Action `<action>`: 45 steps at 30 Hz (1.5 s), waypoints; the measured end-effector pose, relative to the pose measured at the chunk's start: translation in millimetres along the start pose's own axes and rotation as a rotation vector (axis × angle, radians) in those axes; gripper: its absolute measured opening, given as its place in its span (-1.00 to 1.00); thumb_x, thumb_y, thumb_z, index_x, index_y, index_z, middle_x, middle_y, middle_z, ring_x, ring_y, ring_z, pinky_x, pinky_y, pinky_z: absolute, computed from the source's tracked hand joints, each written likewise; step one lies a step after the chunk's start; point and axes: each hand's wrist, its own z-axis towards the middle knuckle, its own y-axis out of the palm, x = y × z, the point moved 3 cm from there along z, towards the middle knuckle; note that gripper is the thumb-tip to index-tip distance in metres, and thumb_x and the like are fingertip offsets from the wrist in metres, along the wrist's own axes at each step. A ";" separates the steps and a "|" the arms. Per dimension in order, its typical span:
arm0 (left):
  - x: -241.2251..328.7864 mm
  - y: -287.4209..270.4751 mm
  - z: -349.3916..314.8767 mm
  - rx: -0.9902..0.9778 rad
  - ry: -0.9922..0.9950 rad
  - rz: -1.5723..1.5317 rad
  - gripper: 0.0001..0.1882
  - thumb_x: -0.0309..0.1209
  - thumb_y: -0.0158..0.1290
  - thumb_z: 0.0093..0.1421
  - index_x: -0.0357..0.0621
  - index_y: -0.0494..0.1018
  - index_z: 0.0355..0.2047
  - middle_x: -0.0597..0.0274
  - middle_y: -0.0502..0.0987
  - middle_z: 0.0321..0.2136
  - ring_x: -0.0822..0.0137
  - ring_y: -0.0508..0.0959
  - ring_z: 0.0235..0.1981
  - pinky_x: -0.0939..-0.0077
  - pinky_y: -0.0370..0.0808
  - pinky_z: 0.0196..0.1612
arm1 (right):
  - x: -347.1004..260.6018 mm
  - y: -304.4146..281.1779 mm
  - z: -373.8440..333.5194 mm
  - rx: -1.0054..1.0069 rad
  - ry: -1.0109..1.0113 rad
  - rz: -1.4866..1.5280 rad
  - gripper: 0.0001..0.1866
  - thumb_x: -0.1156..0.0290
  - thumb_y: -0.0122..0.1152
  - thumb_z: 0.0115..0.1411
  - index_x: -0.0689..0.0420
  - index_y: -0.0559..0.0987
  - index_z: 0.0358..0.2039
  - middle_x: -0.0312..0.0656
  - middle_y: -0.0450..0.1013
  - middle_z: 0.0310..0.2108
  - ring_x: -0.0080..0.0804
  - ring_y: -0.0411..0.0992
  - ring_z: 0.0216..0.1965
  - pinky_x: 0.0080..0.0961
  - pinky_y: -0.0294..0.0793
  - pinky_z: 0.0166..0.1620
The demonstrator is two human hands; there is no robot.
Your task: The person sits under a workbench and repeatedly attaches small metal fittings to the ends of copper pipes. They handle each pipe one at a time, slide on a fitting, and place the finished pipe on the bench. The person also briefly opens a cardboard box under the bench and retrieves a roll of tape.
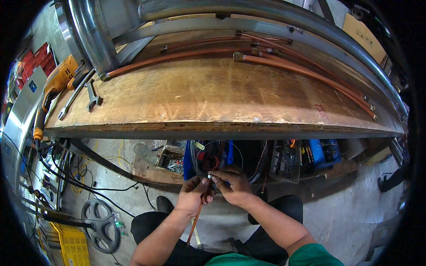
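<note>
Copper tube (pixel 198 217) ran up between our knees; our left hand (pixel 191 197) gripped it steady while our right hand (pixel 233 184) pinched a small silvery fitting (pixel 209 176) at its tip. Beyond the hands lay the wooden workbench (pixel 213 95).

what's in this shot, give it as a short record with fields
setting: workshop, person seated by a wooden workbench
left hand: left hand grips a thin copper tube that runs down between the knees
right hand: right hand pinches a small pale fitting at the tube's top end with its fingers
on bench: long copper pipes, a wrench, an orange power drill
floor: black cables, a dark wheel, a yellow crate
</note>
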 end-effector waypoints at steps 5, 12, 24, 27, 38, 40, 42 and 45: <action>1.1 1.3 -0.3 -0.043 0.012 -0.052 -0.86 -0.34 0.06 0.26 -0.10 0.39 -0.26 0.22 0.50 -0.54 0.44 0.43 -0.69 0.67 0.25 -0.68 | 1.1 1.2 0.1 0.024 -0.032 -0.036 -0.77 0.48 0.29 0.07 0.07 0.63 -0.21 -0.18 0.51 -0.34 -0.23 0.45 -0.28 -0.38 0.46 -0.20; -0.2 -3.7 3.1 -0.097 0.004 -0.060 -0.85 -0.40 0.10 0.23 -0.08 0.40 -0.21 0.29 0.49 -0.49 0.46 0.43 -0.61 0.64 0.29 -0.63 | 5.8 0.7 -6.4 0.038 0.004 -0.063 -0.68 0.45 0.32 -0.01 0.03 0.62 -0.17 -0.16 0.53 -0.29 -0.16 0.47 -0.25 -0.32 0.45 -0.13; -0.5 -9.5 5.1 0.005 0.012 -0.171 -0.89 -0.31 0.06 0.27 -0.04 0.46 -0.28 0.36 0.51 -0.49 0.50 0.45 -0.58 0.65 0.29 -0.61 | -4.5 -0.8 -3.0 0.029 -0.086 -0.139 -0.61 0.37 0.43 -0.07 0.03 0.61 -0.15 -0.16 0.50 -0.30 -0.18 0.44 -0.27 -0.31 0.44 -0.19; 0.0 -7.5 2.9 -0.017 -0.036 -0.156 -0.89 -0.29 0.04 0.28 -0.01 0.43 -0.28 0.36 0.49 -0.51 0.50 0.43 -0.61 0.65 0.26 -0.63 | -1.4 1.7 -4.3 0.017 -0.075 -0.127 -0.60 0.38 0.42 -0.07 0.03 0.61 -0.15 -0.15 0.50 -0.29 -0.18 0.44 -0.26 -0.31 0.44 -0.18; 2.3 -4.7 -1.6 -0.125 -0.078 -0.206 -0.88 -0.38 0.12 0.22 -0.03 0.40 -0.28 0.39 0.42 -0.55 0.48 0.43 -0.59 0.60 0.30 -0.60 | 5.6 3.4 -6.5 0.034 -0.088 -0.040 -0.61 0.52 0.35 -0.03 0.03 0.59 -0.13 -0.15 0.50 -0.34 -0.18 0.47 -0.31 -0.35 0.46 -0.22; 2.5 -3.8 -1.4 -0.072 -0.065 -0.192 -0.90 -0.38 0.10 0.23 -0.04 0.41 -0.29 0.37 0.43 -0.53 0.48 0.43 -0.59 0.59 0.32 -0.57 | 6.9 4.3 -7.1 -0.017 -0.021 0.005 -0.66 0.47 0.31 0.02 0.02 0.60 -0.13 -0.15 0.53 -0.27 -0.18 0.48 -0.24 -0.34 0.47 -0.13; -0.5 -5.6 1.5 -0.067 -0.043 -0.194 -0.89 -0.35 0.08 0.25 -0.07 0.42 -0.30 0.35 0.44 -0.52 0.48 0.43 -0.59 0.60 0.32 -0.56 | 6.4 5.0 -6.0 -0.050 0.022 0.071 -0.71 0.43 0.29 0.07 0.02 0.61 -0.14 -0.15 0.55 -0.25 -0.18 0.49 -0.21 -0.34 0.47 -0.09; -1.1 -7.3 3.4 -0.084 -0.032 -0.160 -0.84 -0.28 0.05 0.28 -0.10 0.42 -0.30 0.32 0.45 -0.52 0.47 0.42 -0.60 0.60 0.30 -0.57 | 5.7 3.2 -2.6 -0.068 0.060 0.163 -0.77 0.39 0.26 0.13 0.04 0.61 -0.16 -0.14 0.55 -0.28 -0.19 0.50 -0.23 -0.37 0.47 -0.11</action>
